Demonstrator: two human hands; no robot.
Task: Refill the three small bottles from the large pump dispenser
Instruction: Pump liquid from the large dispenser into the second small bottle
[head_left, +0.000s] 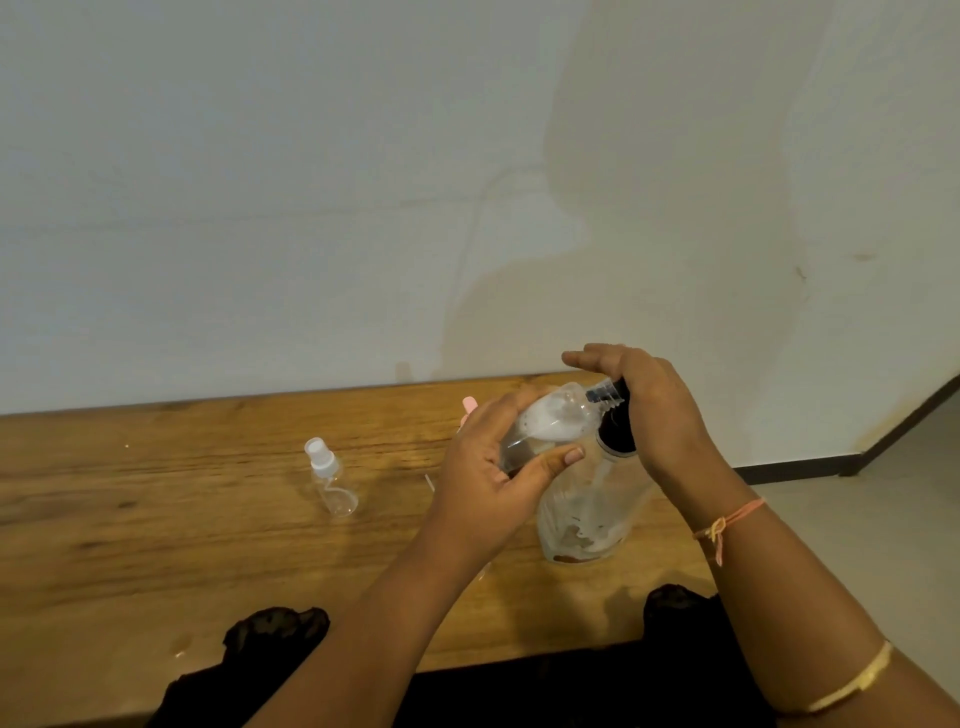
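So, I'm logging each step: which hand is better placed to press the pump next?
Right hand: it rests on the pump head, while the left hand holds a bottle at the nozzle.

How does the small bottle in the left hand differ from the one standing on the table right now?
The held bottle is tilted in the left hand, mouth at the pump nozzle; the table bottle stands upright, alone. The held bottle is uncapped with white liquid inside; the table bottle wears its white spray cap and looks empty. Both are small and clear.
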